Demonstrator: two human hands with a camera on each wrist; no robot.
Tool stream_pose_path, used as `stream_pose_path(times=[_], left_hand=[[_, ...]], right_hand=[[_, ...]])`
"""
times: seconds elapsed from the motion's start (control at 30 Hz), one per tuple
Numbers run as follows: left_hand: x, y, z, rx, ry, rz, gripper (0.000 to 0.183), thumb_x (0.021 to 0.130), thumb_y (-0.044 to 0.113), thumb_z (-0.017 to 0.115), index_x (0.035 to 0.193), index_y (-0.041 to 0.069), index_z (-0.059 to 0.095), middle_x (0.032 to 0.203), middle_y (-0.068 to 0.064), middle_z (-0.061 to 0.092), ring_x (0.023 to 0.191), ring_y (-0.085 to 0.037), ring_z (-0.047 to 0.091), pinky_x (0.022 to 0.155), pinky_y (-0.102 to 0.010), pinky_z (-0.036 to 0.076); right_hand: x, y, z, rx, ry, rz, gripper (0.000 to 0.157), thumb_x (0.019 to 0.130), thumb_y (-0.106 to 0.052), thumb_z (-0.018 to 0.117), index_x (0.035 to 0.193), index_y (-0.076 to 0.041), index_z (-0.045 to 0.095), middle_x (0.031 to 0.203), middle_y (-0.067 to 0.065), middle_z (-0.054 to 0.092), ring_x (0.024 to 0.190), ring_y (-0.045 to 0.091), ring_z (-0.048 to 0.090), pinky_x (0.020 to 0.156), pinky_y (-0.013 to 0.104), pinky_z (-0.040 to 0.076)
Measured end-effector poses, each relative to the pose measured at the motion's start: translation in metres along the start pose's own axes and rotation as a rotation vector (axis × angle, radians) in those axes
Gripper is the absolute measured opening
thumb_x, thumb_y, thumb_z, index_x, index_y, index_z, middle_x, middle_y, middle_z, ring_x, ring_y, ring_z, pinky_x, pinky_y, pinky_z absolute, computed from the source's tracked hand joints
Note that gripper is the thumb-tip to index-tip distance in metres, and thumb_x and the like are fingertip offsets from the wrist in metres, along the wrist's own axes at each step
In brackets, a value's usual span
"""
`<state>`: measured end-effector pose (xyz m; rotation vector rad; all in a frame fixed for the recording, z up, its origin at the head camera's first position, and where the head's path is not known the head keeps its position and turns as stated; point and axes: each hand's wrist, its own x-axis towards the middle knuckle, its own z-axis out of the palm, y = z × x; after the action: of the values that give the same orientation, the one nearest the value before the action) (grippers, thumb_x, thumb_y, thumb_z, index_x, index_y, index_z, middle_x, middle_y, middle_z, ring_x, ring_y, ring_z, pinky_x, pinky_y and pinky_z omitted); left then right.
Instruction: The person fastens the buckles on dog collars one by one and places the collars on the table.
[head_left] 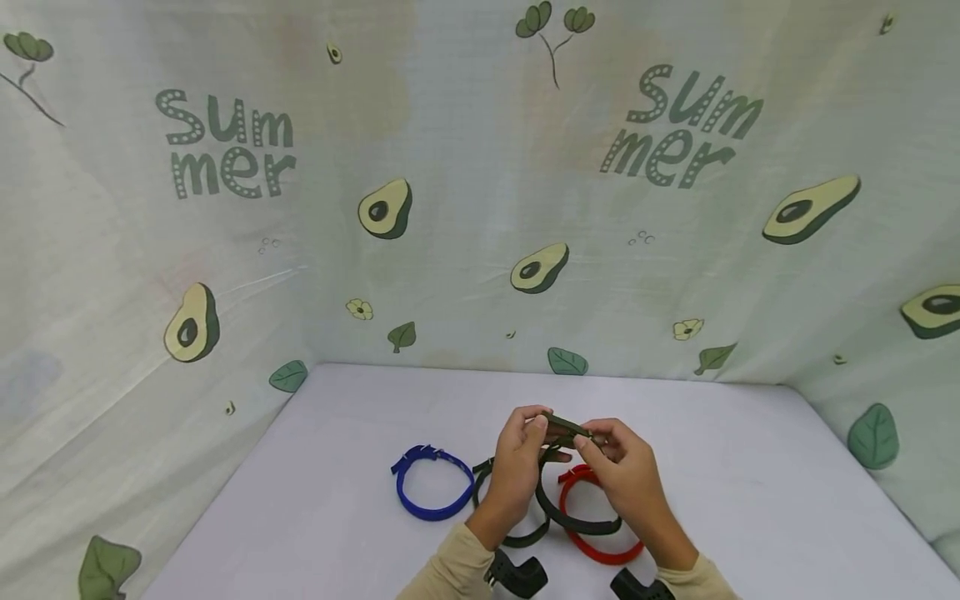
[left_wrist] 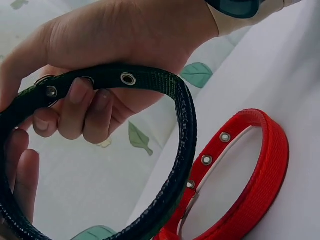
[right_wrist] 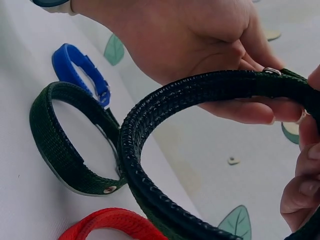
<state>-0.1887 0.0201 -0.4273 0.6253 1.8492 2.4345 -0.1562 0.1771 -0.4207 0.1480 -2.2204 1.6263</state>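
Both hands hold a dark green collar (head_left: 581, 525) up above the table, its loop hanging down between them. My left hand (head_left: 513, 462) grips the strap near its upper part, thumb on top. My right hand (head_left: 630, 471) pinches the strap end from the other side. In the left wrist view, the fingers of the right hand (left_wrist: 125, 35) curl over the strap beside metal eyelets. The right wrist view shows the left hand (right_wrist: 185, 40) behind the band, close to a metal ring. Part of the strap is hidden by the fingers.
A blue collar (head_left: 427, 512) lies on the white table (head_left: 337, 467) at the left. Another dark green collar (right_wrist: 65, 150) lies beside it, partly behind my left hand in the head view. A red collar (head_left: 600, 557) lies under my right hand. Printed cloth (head_left: 465, 317) surrounds the table.
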Motion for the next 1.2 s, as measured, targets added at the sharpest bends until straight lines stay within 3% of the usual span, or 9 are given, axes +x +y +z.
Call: stream_pose_path(times=[0.13, 0.47, 0.67, 0.8, 1.0, 1.2], left_hand=[[0.0024, 0.0003, -0.0012, 0.004, 0.011, -0.013, 0.032, 0.109, 0.027, 0.043, 0.128, 0.000, 0.046, 0.109, -0.015, 0.070, 0.101, -0.027, 0.067, 0.081, -0.036, 0.058], [0.0040, 0.0021, -0.0040, 0.005, 0.010, 0.001, 0.033, 0.111, 0.028, 0.037, 0.128, 0.001, 0.042, 0.111, -0.017, 0.071, 0.100, -0.028, 0.068, 0.083, -0.036, 0.057], [0.0036, 0.0016, -0.0033, -0.030, 0.023, 0.000, 0.033, 0.111, 0.027, 0.038, 0.128, 0.000, 0.042, 0.109, -0.019, 0.071, 0.097, -0.027, 0.069, 0.082, -0.036, 0.058], [0.0009, 0.0024, -0.0030, -0.036, 0.044, -0.004, 0.034, 0.110, 0.026, 0.039, 0.129, -0.002, 0.042, 0.108, -0.019, 0.071, 0.096, -0.029, 0.070, 0.082, -0.036, 0.058], [-0.0013, 0.0031, -0.0027, -0.066, 0.025, -0.010, 0.034, 0.107, 0.022, 0.049, 0.132, 0.000, 0.040, 0.112, -0.021, 0.069, 0.097, -0.033, 0.070, 0.080, -0.034, 0.058], [-0.0022, -0.0021, -0.0006, -0.094, -0.031, 0.001, 0.035, 0.100, 0.013, 0.063, 0.124, -0.005, 0.044, 0.109, -0.018, 0.067, 0.083, -0.020, 0.072, 0.075, -0.032, 0.059]], right_hand=[[0.0000, -0.0001, 0.0000, 0.011, 0.007, 0.020, 0.019, 0.094, -0.017, 0.073, 0.110, -0.007, 0.067, 0.092, 0.007, 0.068, 0.069, 0.014, 0.057, 0.054, 0.025, 0.046], [-0.0003, -0.0036, -0.0011, 0.062, 0.009, 0.041, 0.018, 0.095, -0.017, 0.072, 0.109, -0.006, 0.066, 0.079, 0.008, 0.060, 0.053, 0.015, 0.050, 0.048, 0.028, 0.046], [-0.0011, -0.0009, -0.0014, 0.105, 0.002, 0.028, 0.017, 0.097, -0.013, 0.068, 0.110, -0.003, 0.065, 0.074, 0.007, 0.058, 0.052, 0.024, 0.051, 0.046, 0.030, 0.046], [-0.0016, -0.0004, -0.0010, 0.142, -0.005, 0.033, 0.015, 0.097, -0.011, 0.067, 0.109, -0.002, 0.065, 0.077, 0.007, 0.059, 0.052, 0.022, 0.051, 0.046, 0.030, 0.046], [-0.0007, 0.0001, -0.0002, 0.178, -0.004, 0.055, 0.014, 0.100, -0.010, 0.062, 0.107, 0.001, 0.065, 0.079, 0.010, 0.060, 0.052, 0.019, 0.050, 0.046, 0.031, 0.046], [0.0021, 0.0004, -0.0010, 0.216, 0.007, 0.110, 0.016, 0.102, -0.010, 0.058, 0.107, 0.004, 0.064, 0.073, 0.011, 0.059, 0.052, 0.018, 0.050, 0.044, 0.030, 0.045]])
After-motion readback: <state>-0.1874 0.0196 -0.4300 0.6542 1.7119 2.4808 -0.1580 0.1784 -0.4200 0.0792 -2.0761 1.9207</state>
